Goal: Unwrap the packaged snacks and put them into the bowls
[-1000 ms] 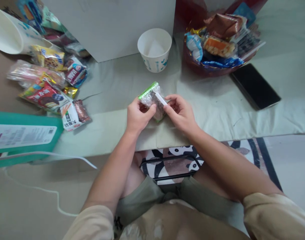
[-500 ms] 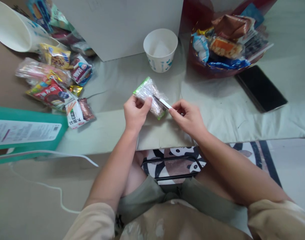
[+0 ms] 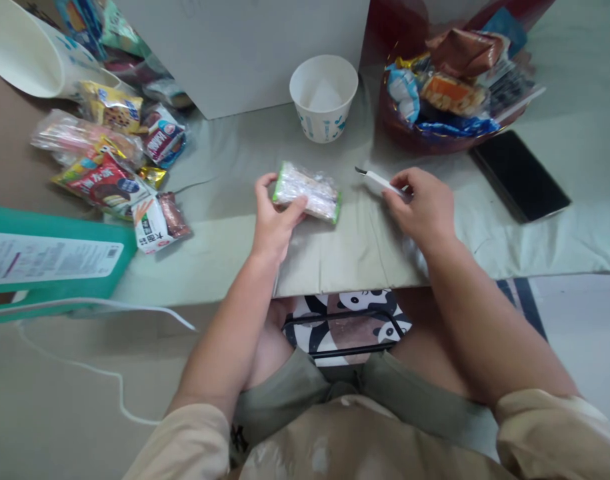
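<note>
My left hand (image 3: 276, 217) is closed on a snack packet (image 3: 309, 192), a clear wrapper with green ends, with the thumb across its top. Whether the wrapper is cut cannot be made out. To the right, my right hand (image 3: 425, 203) grips a small knife (image 3: 383, 182) by its white handle. The short dark blade points up and left, apart from the packet. Behind the packet a white paper cup (image 3: 325, 100) stands upright on the pale tablecloth (image 3: 245, 160).
Several wrapped snacks (image 3: 109, 183) lie at the left near a tipped paper bucket (image 3: 39, 57) and a green box (image 3: 59, 293). A dark red bowl (image 3: 399, 137) full of snacks and a phone (image 3: 522, 175) are at the right. A white box (image 3: 245, 53) stands behind.
My right hand has drawn the knife away from the packet, to the right and slightly up. The packet has turned flatter in my left hand.
</note>
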`<state>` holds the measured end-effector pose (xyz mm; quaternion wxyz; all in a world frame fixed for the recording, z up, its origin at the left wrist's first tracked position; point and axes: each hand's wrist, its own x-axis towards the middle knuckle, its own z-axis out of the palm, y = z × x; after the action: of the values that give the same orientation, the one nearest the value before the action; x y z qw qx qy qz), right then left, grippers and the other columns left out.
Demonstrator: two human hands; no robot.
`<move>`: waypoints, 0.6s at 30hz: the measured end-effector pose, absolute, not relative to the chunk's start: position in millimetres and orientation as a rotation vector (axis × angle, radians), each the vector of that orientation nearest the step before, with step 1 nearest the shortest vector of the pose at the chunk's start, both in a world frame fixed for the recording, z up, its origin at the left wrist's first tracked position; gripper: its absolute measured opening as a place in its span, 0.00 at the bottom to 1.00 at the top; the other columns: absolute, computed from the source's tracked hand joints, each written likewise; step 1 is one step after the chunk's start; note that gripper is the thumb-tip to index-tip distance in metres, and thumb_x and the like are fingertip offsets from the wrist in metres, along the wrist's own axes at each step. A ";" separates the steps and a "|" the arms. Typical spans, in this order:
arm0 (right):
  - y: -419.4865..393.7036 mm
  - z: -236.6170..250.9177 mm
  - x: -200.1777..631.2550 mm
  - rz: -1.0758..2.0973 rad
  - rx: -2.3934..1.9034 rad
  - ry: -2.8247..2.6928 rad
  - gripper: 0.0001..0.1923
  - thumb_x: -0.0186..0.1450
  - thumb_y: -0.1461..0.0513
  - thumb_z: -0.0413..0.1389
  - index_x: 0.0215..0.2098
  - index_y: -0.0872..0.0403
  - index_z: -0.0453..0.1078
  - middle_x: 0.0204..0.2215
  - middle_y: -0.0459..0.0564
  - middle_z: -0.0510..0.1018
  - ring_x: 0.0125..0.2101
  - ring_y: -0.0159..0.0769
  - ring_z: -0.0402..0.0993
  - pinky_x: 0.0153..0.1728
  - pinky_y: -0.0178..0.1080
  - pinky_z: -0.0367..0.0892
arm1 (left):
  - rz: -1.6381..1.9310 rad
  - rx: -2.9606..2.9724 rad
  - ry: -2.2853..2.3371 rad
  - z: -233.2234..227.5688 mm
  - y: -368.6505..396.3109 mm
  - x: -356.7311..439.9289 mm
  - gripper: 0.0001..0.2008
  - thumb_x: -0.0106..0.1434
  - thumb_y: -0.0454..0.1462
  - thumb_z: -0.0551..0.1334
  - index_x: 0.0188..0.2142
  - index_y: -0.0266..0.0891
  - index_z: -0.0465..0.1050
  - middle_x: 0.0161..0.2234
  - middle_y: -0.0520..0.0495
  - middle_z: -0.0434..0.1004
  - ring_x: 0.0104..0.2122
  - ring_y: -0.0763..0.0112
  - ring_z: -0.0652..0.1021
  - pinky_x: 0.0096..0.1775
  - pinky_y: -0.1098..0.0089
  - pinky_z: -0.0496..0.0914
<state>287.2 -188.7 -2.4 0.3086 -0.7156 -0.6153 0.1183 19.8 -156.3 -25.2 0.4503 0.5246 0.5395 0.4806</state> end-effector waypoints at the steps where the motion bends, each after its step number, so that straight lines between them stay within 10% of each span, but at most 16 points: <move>1: -186.4 -3.6 291.5 0.252 -1.963 -1.632 0.05 0.61 0.59 0.60 0.36 0.50 0.73 0.37 0.55 0.80 0.38 0.46 0.73 0.43 0.50 0.67 | 1.166 1.371 1.338 -25.3 -158.7 20.7 0.24 0.63 0.51 0.70 0.53 0.51 0.63 0.49 0.46 0.77 0.46 0.65 0.82 0.43 0.66 0.79; 5: -186.8 -3.6 294.4 0.110 -2.017 -1.641 0.14 0.61 0.63 0.56 0.45 0.53 0.74 0.47 0.62 0.79 0.52 0.58 0.71 0.53 0.61 0.63 | 1.179 1.620 1.389 -21.6 -159.8 13.1 0.25 0.61 0.49 0.72 0.52 0.46 0.67 0.56 0.41 0.74 0.56 0.59 0.79 0.52 0.64 0.76; 11: -203.0 -0.3 258.7 0.505 -1.348 -1.916 0.32 0.57 0.63 0.53 0.61 0.51 0.67 0.48 0.55 0.80 0.48 0.48 0.75 0.52 0.52 0.68 | 0.813 1.990 1.093 1.2 -168.6 17.1 0.29 0.58 0.40 0.70 0.58 0.44 0.70 0.59 0.41 0.77 0.58 0.57 0.78 0.59 0.59 0.72; 18: -202.3 2.3 273.3 0.480 -1.388 -1.846 0.09 0.56 0.67 0.53 0.28 0.50 0.73 0.32 0.50 0.76 0.37 0.42 0.73 0.42 0.47 0.69 | 0.951 1.821 1.377 6.6 -160.5 11.6 0.14 0.54 0.25 0.59 0.36 0.41 0.77 0.34 0.50 0.82 0.33 0.69 0.78 0.40 0.68 0.74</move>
<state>273.3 -202.3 2.3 0.3815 -0.5439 -0.7234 0.1879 11.6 -160.5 6.6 0.3280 0.6955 0.5260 0.3633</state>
